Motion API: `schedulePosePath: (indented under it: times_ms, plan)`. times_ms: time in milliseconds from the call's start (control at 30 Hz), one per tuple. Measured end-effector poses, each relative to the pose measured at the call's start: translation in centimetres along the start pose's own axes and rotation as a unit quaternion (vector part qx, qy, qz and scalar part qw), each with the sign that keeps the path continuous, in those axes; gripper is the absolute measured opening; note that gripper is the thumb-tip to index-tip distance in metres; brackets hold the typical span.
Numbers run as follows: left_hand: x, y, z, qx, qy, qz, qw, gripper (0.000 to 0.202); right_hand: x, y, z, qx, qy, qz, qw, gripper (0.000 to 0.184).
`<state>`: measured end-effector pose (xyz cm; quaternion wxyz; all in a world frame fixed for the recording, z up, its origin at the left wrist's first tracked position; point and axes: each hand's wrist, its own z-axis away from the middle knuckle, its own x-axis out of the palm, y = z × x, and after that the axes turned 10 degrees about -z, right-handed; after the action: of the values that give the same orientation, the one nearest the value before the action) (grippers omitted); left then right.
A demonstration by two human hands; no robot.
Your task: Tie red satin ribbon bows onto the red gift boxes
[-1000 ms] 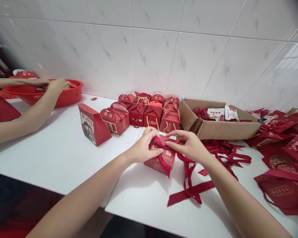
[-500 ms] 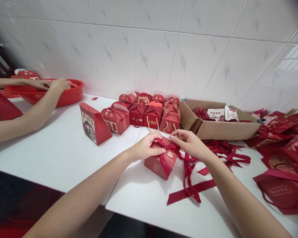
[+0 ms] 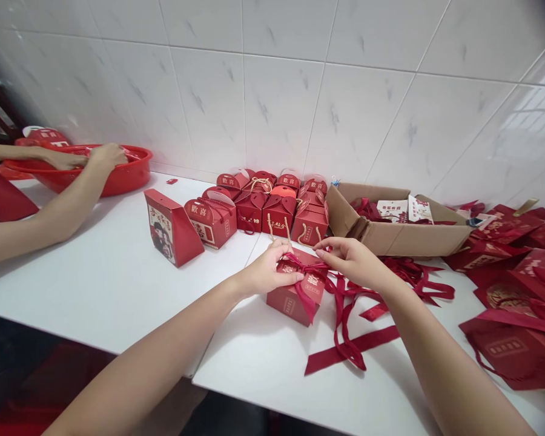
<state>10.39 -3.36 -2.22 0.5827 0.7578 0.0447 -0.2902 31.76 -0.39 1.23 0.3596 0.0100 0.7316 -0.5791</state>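
A small red gift box with pale lettering stands on the white table in front of me. Around its top runs a dark red ribbon, knotted into a bow. My left hand is closed on the left side of the bow, thumb lying across the box top. At the bow's right side, my right hand pinches the ribbon between thumb and forefinger; the fingertips partly hide it. Loose ribbon strips trail over the table to the right of the box.
Finished-looking red boxes stand in rows by the wall. A cardboard box holds cards and ribbon. More red boxes crowd the right. At left, another person's hands reach into a red basin. A tall red box stands nearer.
My right hand has shifted slightly right along the bow, and the gift box has turned a little. The co-worker's hand has moved slightly inside the basin.
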Motion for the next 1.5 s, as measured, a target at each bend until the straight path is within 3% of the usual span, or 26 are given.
schedulePosePath:
  times_ms: [133,233,333,600,767,867,1033,1133,1500]
  plan:
    - [-0.3,0.0,0.0,-0.014,0.004,0.030,0.999,0.028,0.3,-0.2,-0.1,-0.008,-0.006,-0.007,1.000,0.037]
    - [-0.2,0.3,-0.1,-0.033,0.031,0.060,0.997,0.025,0.8,-0.3,-0.3,-0.013,-0.004,-0.025,1.000,0.038]
    - [0.1,0.7,-0.1,-0.035,0.061,0.082,0.994,0.035,1.3,-0.6,-0.3,-0.027,-0.001,-0.029,0.999,0.039]
    - [0.3,0.5,-0.1,-0.032,0.054,0.131,0.989,0.038,1.9,-0.9,0.2,-0.062,-0.049,-0.050,0.996,0.033]
    - [0.1,0.7,-0.1,0.015,0.047,0.040,0.998,0.043,1.9,-1.1,0.4,-0.066,-0.121,-0.094,0.986,0.027]
    - [-0.1,0.7,0.0,0.050,0.062,-0.050,0.996,0.044,1.8,-1.0,0.5,-0.062,-0.132,-0.090,0.985,0.025]
    - [-0.5,0.4,0.2,0.137,0.167,-0.252,0.943,0.046,1.9,-0.9,0.5,-0.064,-0.124,-0.082,0.987,0.024]
    - [-0.7,0.3,0.3,0.159,0.187,-0.318,0.916,0.046,2.0,-1.0,0.6,-0.060,-0.127,-0.081,0.987,0.025]
    - [-0.8,0.5,0.3,0.087,0.115,-0.249,0.958,0.037,1.8,-0.6,0.4,-0.054,-0.153,-0.054,0.985,0.033]
